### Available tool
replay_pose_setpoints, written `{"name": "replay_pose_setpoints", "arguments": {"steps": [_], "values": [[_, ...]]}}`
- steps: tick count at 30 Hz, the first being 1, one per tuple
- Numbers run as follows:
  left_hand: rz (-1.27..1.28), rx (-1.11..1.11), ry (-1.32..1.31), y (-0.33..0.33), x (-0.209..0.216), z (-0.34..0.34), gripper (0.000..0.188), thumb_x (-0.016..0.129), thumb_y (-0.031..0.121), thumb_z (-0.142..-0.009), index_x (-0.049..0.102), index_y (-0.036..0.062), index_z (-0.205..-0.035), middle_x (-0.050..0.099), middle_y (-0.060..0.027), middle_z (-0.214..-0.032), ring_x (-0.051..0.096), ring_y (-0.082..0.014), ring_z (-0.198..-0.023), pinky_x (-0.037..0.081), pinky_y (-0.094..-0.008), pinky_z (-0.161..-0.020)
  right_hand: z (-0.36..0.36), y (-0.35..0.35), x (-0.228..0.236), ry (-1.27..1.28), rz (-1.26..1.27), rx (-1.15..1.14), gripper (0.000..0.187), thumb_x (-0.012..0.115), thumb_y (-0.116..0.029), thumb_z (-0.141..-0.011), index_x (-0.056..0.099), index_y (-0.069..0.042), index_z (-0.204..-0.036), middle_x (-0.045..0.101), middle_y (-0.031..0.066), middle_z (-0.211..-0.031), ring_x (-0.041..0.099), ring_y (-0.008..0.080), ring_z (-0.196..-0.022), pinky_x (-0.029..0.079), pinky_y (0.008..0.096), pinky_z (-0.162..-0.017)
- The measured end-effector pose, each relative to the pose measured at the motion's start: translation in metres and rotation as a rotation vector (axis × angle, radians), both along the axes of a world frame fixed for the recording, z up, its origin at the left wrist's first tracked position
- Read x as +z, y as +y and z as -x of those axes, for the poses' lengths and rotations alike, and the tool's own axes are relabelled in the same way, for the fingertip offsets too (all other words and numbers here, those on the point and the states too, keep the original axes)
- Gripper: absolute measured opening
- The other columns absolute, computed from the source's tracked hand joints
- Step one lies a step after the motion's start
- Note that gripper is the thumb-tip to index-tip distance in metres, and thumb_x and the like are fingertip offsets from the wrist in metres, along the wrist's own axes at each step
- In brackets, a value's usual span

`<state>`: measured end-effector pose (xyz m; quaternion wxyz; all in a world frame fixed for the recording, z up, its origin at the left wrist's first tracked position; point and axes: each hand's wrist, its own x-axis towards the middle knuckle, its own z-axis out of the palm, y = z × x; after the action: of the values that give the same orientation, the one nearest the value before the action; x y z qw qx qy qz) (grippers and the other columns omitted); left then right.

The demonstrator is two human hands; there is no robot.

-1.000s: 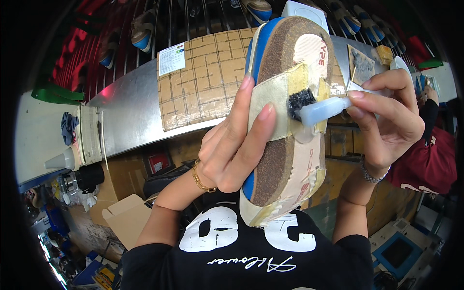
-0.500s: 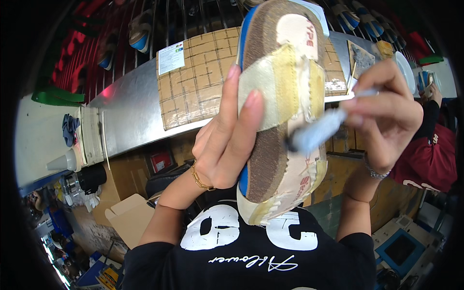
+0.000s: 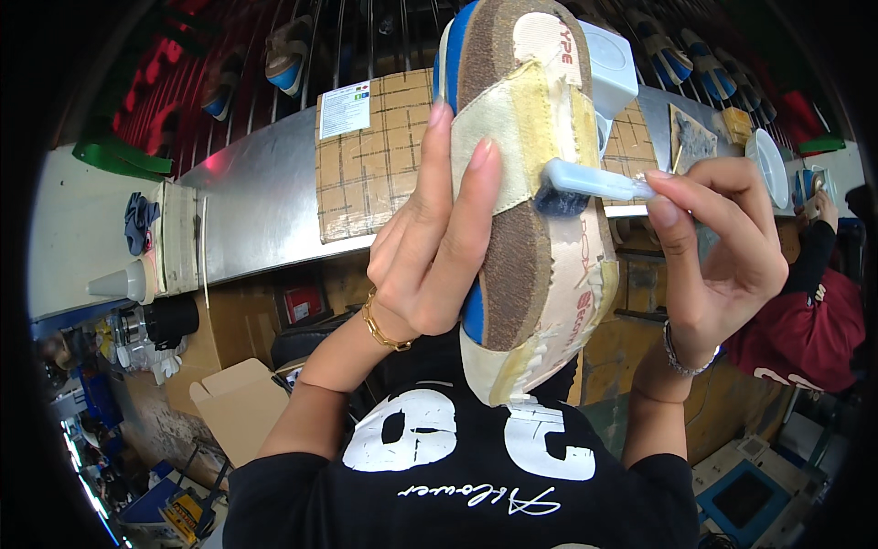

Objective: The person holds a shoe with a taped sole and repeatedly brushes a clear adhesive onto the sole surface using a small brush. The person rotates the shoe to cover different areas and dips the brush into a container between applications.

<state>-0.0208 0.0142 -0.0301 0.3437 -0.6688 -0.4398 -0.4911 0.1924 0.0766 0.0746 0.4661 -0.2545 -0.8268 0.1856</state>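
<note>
Shoe [image 3: 517, 242] sports speckled brown, blue edge [image 3: 473, 316], cream strap [image 3: 498, 114] & yellowish strips [image 3: 536, 101]; pale-blue brush [image 3: 590, 180] bears blk. bristles [image 3: 560, 203]. Tan carton [image 3: 375, 174] w/ dk. grid lines; silver-grey worktop [image 3: 265, 197]; blk. T-shirt [image 3: 471, 467] w/ white print; gold-col. bracelet [image 3: 375, 331]; co-worker's maroon top [image 3: 809, 320].

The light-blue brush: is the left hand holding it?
No, the right hand holds the brush, while the left hand holds the sandal.

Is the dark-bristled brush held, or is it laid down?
Held: the right hand pinches the dark-bristled brush between thumb and finger.
</note>
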Motion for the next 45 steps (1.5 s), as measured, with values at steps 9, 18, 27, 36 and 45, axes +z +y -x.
{"name": "replay_pose_setpoints", "arguments": {"steps": [9,18,27,36,45], "values": [[0.112,0.02,-0.025,-0.013,0.021,-0.005,0.036,0.059,-0.001,-0.094,0.058,-0.0128,-0.128,0.051,-0.0452,-0.129,0.072,-0.0369,-0.098,0.061,-0.0315,-0.074,-0.002,0.007,-0.004,0.029,-0.157,0.05,0.027,0.078,0.006,-0.07,0.077,0.0,-0.097,0.061,0.0104,-0.092,0.055,0.0165,-0.082,0.04,0.025,-0.072],[0.118,-0.014,-0.092,-0.02,0.024,-0.005,0.037,0.06,-0.004,-0.092,0.058,-0.0129,-0.128,0.05,-0.0451,-0.13,0.073,-0.0353,-0.096,0.06,-0.0303,-0.073,-0.008,0.011,0.001,-0.034,0.009,0.188,0.024,0.077,0.003,-0.069,0.078,-0.001,-0.093,0.061,0.0118,-0.093,0.055,0.0174,-0.083,0.039,0.026,-0.071],[0.088,0.036,-0.12,-0.016,0.018,-0.001,0.039,0.061,-0.005,-0.09,0.058,-0.0137,-0.128,0.055,-0.0405,-0.13,0.074,-0.0261,-0.089,0.057,-0.0243,-0.072,-0.012,-0.005,-0.008,0.009,0.067,0.19,0.027,0.078,0.0,-0.062,0.078,-0.002,-0.09,0.06,0.0134,-0.094,0.053,0.0191,-0.083,0.038,0.0267,-0.072],[0.111,0.042,-0.333,-0.015,0.008,-0.007,0.043,0.065,0.001,-0.089,0.059,-0.0106,-0.129,0.06,-0.0348,-0.127,0.074,-0.0263,-0.092,0.056,-0.024,-0.072,-0.014,-0.016,-0.017,0.009,0.001,0.25,0.035,0.077,-0.002,-0.054,0.078,-0.009,-0.088,0.059,0.0132,-0.093,0.05,0.0217,-0.081,0.037,0.031,-0.071],[0.184,-0.008,-0.319,-0.011,0.009,-0.01,0.058,0.066,0.006,-0.092,0.043,-0.006,-0.144,0.065,-0.0309,-0.12,0.073,-0.029,-0.097,0.059,-0.032,-0.08,-0.003,0.006,-0.006,0.011,0.112,0.318,0.018,0.074,-0.004,-0.072,0.076,-0.004,-0.09,0.06,0.0119,-0.092,0.052,0.0187,-0.081,0.038,0.0283,-0.07]]}}
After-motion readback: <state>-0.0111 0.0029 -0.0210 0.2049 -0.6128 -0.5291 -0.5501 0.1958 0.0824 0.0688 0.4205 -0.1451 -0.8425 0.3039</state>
